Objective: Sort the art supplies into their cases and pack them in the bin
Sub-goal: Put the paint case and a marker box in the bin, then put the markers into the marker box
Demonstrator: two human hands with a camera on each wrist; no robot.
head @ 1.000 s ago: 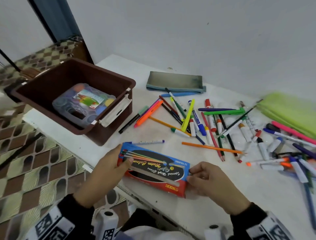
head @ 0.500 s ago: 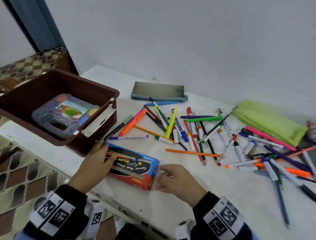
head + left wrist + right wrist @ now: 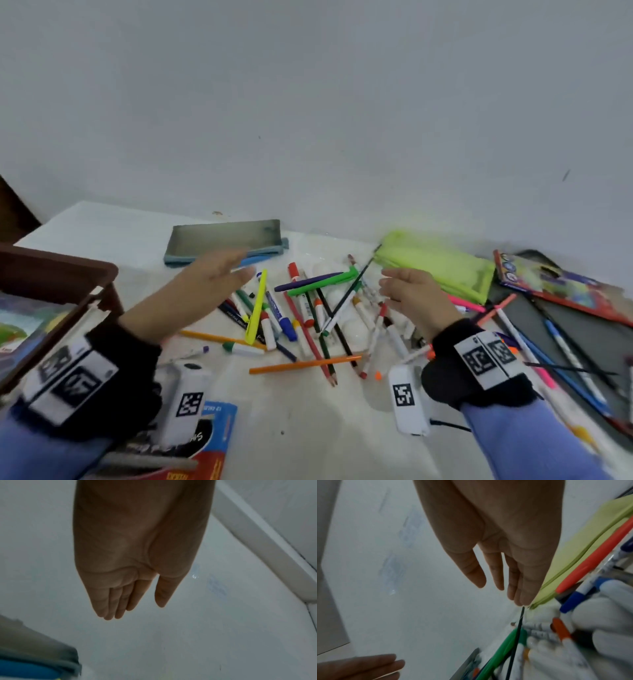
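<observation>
hands, left hand [image 3: 205, 284] and right hand [image 3: 411, 298], hover empty-fingered above scattered pens [image 3: 308, 318].

Left hand [image 3: 209, 281] and right hand [image 3: 412, 296] reach forward, fingers straight, holding nothing.

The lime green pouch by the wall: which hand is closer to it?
Right. The right hand hovers beside the lime green pouch, fingertips near its corner. The left hand is farther off, near the grey pouch.

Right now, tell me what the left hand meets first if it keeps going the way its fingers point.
Probably the grey pencil case: the left hand hovers open, fingers aimed at its near edge. Depth is unclear.
</observation>
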